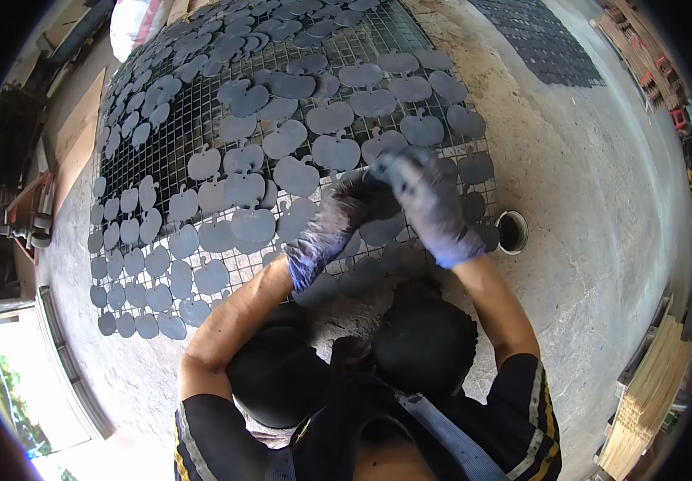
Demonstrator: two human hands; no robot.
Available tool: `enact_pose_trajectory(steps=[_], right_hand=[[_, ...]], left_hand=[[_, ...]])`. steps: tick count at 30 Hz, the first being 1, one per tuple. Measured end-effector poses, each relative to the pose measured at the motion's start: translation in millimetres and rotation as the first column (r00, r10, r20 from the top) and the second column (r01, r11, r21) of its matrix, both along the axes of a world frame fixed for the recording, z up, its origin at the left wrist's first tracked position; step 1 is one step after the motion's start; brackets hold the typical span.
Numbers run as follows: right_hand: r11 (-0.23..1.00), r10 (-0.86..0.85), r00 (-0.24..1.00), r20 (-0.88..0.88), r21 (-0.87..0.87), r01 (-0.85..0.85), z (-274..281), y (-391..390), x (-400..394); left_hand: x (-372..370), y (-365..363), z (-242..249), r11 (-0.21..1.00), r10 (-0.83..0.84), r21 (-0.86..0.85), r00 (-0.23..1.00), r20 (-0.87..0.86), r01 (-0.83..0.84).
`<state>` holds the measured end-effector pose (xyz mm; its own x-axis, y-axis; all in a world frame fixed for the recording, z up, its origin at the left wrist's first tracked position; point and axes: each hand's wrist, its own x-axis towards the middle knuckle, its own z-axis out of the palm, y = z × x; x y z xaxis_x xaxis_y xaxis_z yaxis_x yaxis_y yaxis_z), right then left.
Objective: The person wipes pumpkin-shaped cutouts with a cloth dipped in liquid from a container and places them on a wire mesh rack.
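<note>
Both my hands wear thin purple-blue gloves heavily smudged with black. They meet above the near right part of a wire mesh rack (pixel 189 140). My left hand (pixel 334 220) has its fingers curled inward around something dark, whose shape is hidden. Just over it, my right hand (pixel 426 200) is bent with curled fingers, slightly blurred; what it grips does not show clearly. Flat, dark grey pumpkin-shaped pieces (pixel 296 176) with short stems lie on the mesh around and below my hands. Some overlap, and another pumpkin-shaped piece (pixel 335 151) lies just beyond my left hand.
Loosely piled grey pieces (pixel 242 36) cover the far side of the rack. A round can (pixel 512 232) stands by its right edge on the concrete floor (pixel 578 200). Another sheet of dark pieces (pixel 534 40) lies far right. Wood strips (pixel 642 401) are stacked at right.
</note>
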<state>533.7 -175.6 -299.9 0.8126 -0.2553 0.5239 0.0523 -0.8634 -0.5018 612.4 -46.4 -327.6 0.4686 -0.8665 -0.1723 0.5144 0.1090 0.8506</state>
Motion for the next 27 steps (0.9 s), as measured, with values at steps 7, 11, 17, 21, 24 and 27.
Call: enact_pose_trajectory(steps=[7, 11, 17, 21, 24, 27], right_hand=[[0.779, -0.010, 0.999, 0.053, 0.627, -0.025, 26.6, -13.4, -12.6], [0.997, -0.005, 0.999, 0.037, 0.077, 0.002, 38.1, 12.4, -14.8], [0.788, 0.049, 0.999, 0.019, 0.613, -0.051, -18.6, -18.7, -13.7], [0.780, 0.002, 0.997, -0.080, 0.624, 0.048, -32.7, -37.8, -23.3], [0.681, 0.138, 0.990, 0.004, 0.725, -0.098, -27.0, -44.9, -35.3], [0.660, 0.063, 0.965, -0.253, 0.736, 0.150, -29.9, -42.4, -34.5]], left_hand=[[5.6, 2.9, 19.7, 0.997, 0.045, -0.079, 0.881, 0.471, -0.009], [-3.2, 5.5, 28.6, 0.970, 0.015, 0.164, 0.719, 0.695, -0.178], [8.0, 11.7, 21.6, 0.976, 0.122, -0.213, 0.916, 0.382, -0.042], [44.3, 22.0, 8.6, 0.926, 0.243, -0.235, 0.942, -0.231, -0.297], [96.6, 47.9, 6.4, 0.845, 0.512, -0.183, 0.859, 0.004, -0.503], [158.3, 89.9, -10.3, 0.809, 0.496, 0.034, 0.713, 0.496, -0.587]])
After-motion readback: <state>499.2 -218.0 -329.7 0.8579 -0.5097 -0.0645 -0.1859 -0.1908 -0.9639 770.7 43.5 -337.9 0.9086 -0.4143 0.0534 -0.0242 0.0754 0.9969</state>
